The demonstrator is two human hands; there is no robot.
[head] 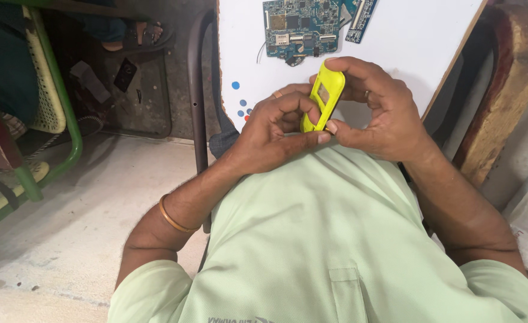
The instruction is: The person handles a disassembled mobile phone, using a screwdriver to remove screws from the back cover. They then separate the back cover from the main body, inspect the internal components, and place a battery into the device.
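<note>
Holding a small yellow phone case (322,96) in both hands, the person sits close to a white table (407,36). The left hand (276,134) is curled shut around the bottom of the case, with the thumb pressed along its lower edge. The right hand (375,107) is closed on the top and side of it, fingers bent over the upper end. The case is up in the air, just above the person's light green shirt (312,239) and in front of the near edge of the table, not lying on it. It looks like work on the case is in the middle: the case seems to be only a shell, and a blue-green circuit board (300,27) lies apart on the table, well away from it. A smaller blue board piece (360,21) lies just beside that one. So the inside parts seem to be out, and putting things together or checking them may be left. The case is bright yellow, long and narrow with round corners, and it has a small grey square window near the top. A thin gold bangle (171,218) sits on the left wrist.
</note>
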